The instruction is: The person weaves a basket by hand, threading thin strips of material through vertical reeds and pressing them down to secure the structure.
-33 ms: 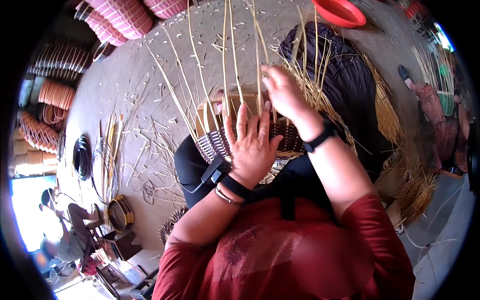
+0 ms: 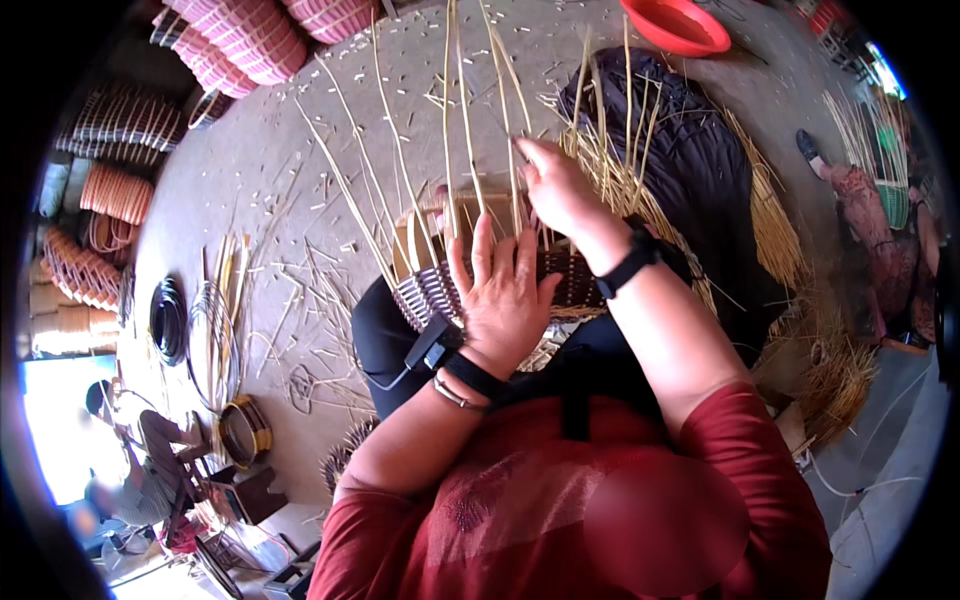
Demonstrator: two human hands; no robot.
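A half-woven basket (image 2: 425,290) rests on my lap, its wall banded in dark brown and white. Tall pale stakes (image 2: 448,120) stand up from its rim. My left hand (image 2: 497,285) is open and presses against the near wall, fingers spread upward between the stakes. Just right of it, my right hand (image 2: 560,185) is raised above the rim with its fingers curled together beside a stake. Whatever lies in those fingers is too small to make out. Both hands hide part of the weave.
Bundles of pale sticks (image 2: 765,230) and a dark cloth (image 2: 690,150) lie to the right. A red basin (image 2: 680,28) sits at the far right. Stacked pink baskets (image 2: 240,40) stand far left, above a black coil (image 2: 167,320). Other people (image 2: 150,450) sit at both sides.
My right hand has shifted a little left, its fingers more curled now. A few stakes near it lean differently. The left hand stays in place on the wall.
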